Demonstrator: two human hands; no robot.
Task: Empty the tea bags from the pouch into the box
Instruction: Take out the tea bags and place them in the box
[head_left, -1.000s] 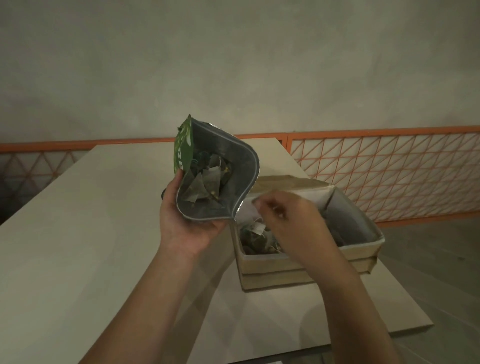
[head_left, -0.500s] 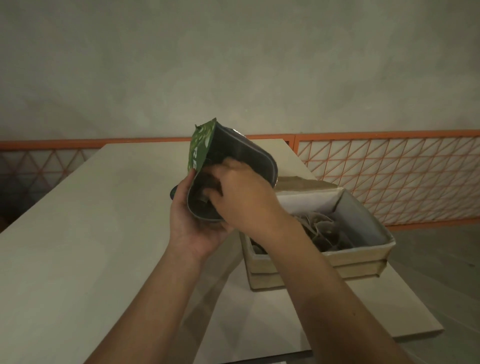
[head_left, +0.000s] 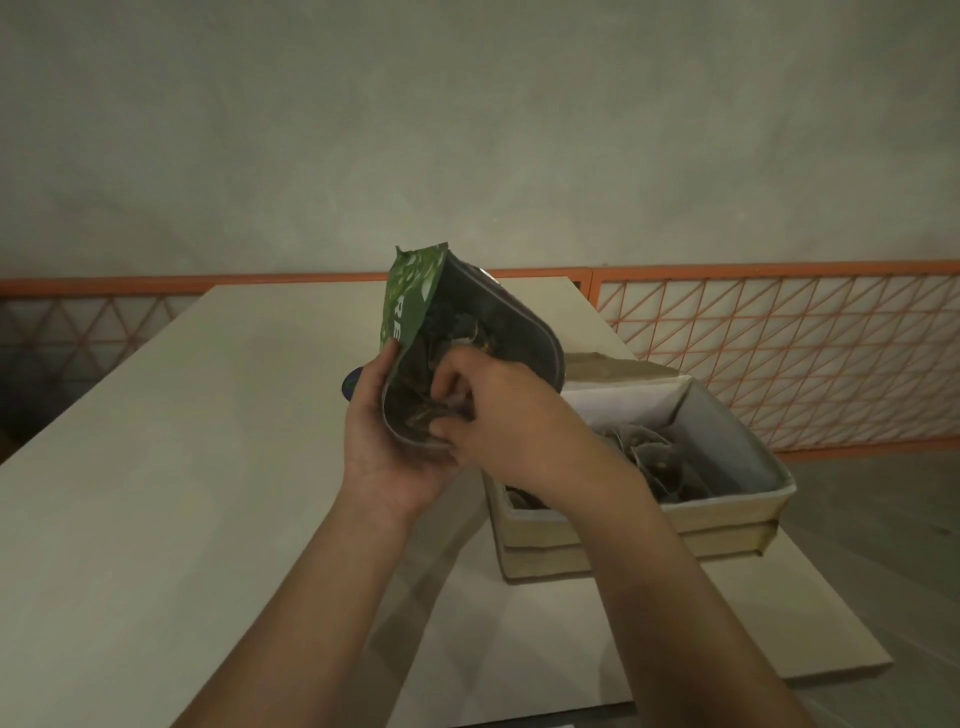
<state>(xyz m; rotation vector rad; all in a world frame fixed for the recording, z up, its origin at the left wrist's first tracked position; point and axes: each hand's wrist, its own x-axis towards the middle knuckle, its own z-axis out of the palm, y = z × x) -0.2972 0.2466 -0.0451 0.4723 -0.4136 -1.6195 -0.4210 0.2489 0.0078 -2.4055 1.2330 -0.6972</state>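
The left hand (head_left: 387, 441) grips the green pouch (head_left: 457, 343) from below, mouth tilted toward the person so the right hand (head_left: 498, 415), fingers curled inside, can pinch tea bags (head_left: 649, 457) out for the open box (head_left: 727, 512) just beside it near the tabletop (head_left: 156, 493) edge.

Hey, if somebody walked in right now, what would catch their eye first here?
The green pouch, held open mid-frame by the left hand while the right hand reaches into its mouth. Just right of it, an open box on the pale table holds tea bags.
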